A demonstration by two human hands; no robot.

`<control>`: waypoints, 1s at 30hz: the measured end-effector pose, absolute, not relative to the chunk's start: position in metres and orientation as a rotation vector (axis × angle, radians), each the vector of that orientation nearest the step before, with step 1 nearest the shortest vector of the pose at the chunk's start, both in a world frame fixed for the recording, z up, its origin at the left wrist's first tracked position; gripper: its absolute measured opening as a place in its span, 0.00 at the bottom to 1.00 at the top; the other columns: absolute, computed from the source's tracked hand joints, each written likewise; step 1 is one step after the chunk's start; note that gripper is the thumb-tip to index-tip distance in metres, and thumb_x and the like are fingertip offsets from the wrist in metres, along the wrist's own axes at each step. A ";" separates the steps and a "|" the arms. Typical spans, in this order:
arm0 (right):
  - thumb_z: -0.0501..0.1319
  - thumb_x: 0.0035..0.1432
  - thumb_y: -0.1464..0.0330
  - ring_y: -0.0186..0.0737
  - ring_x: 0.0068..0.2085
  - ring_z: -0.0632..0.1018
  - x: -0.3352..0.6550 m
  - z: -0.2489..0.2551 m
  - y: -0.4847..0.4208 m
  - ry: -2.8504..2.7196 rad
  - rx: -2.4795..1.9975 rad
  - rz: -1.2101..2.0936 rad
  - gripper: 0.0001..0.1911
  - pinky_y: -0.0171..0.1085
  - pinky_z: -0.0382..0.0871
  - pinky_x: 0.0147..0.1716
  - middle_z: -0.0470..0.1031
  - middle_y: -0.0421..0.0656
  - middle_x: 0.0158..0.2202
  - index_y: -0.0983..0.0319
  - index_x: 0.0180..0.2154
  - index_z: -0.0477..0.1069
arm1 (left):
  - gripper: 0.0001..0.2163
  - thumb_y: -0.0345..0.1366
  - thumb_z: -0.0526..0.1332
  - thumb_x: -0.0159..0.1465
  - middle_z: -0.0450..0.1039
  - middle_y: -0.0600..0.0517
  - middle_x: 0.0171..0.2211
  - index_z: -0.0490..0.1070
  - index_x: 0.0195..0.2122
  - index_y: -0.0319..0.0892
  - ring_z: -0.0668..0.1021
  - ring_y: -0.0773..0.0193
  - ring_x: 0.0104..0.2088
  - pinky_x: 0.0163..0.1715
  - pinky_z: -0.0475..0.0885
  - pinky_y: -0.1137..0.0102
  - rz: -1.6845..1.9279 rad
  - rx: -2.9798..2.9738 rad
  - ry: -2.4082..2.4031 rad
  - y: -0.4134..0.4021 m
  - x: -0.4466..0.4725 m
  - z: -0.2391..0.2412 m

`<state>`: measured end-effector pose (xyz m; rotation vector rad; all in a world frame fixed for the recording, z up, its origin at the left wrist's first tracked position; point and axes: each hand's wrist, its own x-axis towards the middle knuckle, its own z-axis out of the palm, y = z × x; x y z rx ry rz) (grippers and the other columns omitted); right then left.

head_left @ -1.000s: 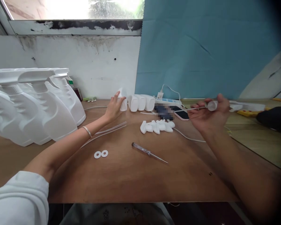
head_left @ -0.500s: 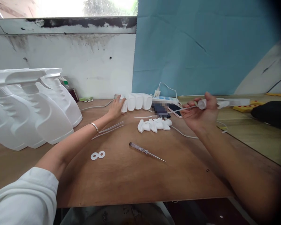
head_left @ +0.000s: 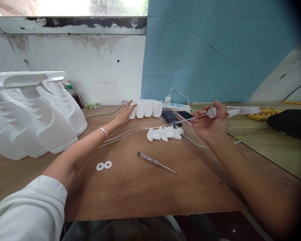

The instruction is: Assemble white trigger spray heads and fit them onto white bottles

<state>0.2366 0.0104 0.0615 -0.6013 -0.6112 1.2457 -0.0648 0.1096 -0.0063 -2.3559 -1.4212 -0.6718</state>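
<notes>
My right hand [head_left: 210, 122] is closed around a white trigger spray head [head_left: 243, 110], raised above the table. Its thin dip tube [head_left: 190, 118] points left and down. Far off, my left hand [head_left: 124, 113] has its fingers around the leftmost white plastic cover [head_left: 132, 112], at the end of a row of similar covers [head_left: 147, 108]. In front of that row lies a cluster of small white trigger pieces [head_left: 164, 134]. A clear-handled screwdriver [head_left: 155, 162] rests mid-table. Two white ring washers [head_left: 107, 164] and several thin tubes [head_left: 116, 138] lie on the left.
White spray bottles [head_left: 57, 117] stand crowded at the left. Behind the pieces are a power strip [head_left: 175, 106] and phones [head_left: 170, 117] with white cables. A black object [head_left: 288, 124] and a yellow item [head_left: 263, 113] lie at the right. The table's front edge is close to me.
My right hand has shifted slightly left with the spray head. My left hand stays at the end of the cover row, and the view has moved a little.
</notes>
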 end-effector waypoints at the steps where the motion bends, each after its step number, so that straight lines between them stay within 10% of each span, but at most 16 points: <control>1: 0.51 0.54 0.61 0.29 0.19 0.62 0.236 0.061 0.010 -0.612 -0.603 1.245 0.16 0.27 0.53 0.16 0.58 0.37 0.16 0.64 0.20 0.59 | 0.43 0.23 0.69 0.41 0.43 0.39 0.60 0.51 0.57 0.41 0.58 0.43 0.56 0.52 0.59 0.53 -0.680 -2.357 -1.419 0.111 -0.065 -0.007; 18: 0.52 0.53 0.60 0.29 0.19 0.62 0.234 0.061 0.009 -0.598 -0.618 1.254 0.16 0.28 0.53 0.16 0.58 0.37 0.16 0.64 0.20 0.59 | 0.57 0.36 0.74 0.36 0.42 0.32 0.59 0.36 0.62 0.42 0.65 0.41 0.51 0.46 0.64 0.52 -0.827 -2.322 -1.481 0.102 -0.066 -0.005; 30: 0.45 0.58 0.60 0.30 0.18 0.63 0.228 0.062 0.006 -0.617 -0.642 1.241 0.22 0.29 0.55 0.14 0.57 0.38 0.15 0.65 0.18 0.59 | 0.21 0.41 0.57 0.57 0.54 0.47 0.56 0.58 0.52 0.47 0.55 0.45 0.56 0.51 0.51 0.46 -0.588 -1.920 -1.311 -0.058 -0.099 0.125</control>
